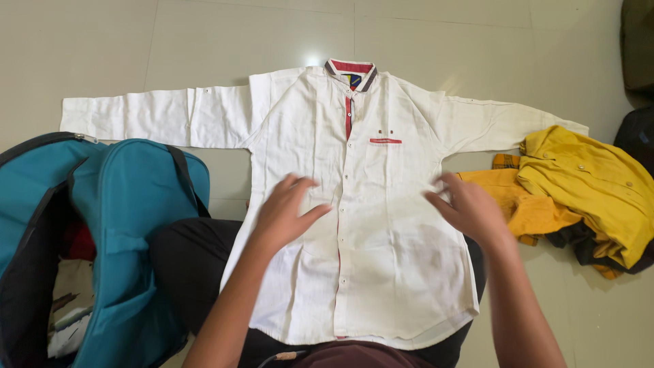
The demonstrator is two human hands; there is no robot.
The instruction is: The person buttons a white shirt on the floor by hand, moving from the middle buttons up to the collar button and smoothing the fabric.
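left hand [286,211]: open flat, fingers spread, palm down on white shirt [381,272]
right hand [469,208]: open, fingers spread, holding nothing
floor [102,48]: shirt spread out

Shirt [354,225] on floor [102,48]; backpack [116,232] left, clothes pile [579,191] right.

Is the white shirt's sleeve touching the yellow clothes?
Touching. In the head view, the cuff end of the white shirt disappears under the edge of the yellow clothes, with no floor showing between them.

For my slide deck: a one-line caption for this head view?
Both hands, left and right, flat on a white shirt spread on the floor.
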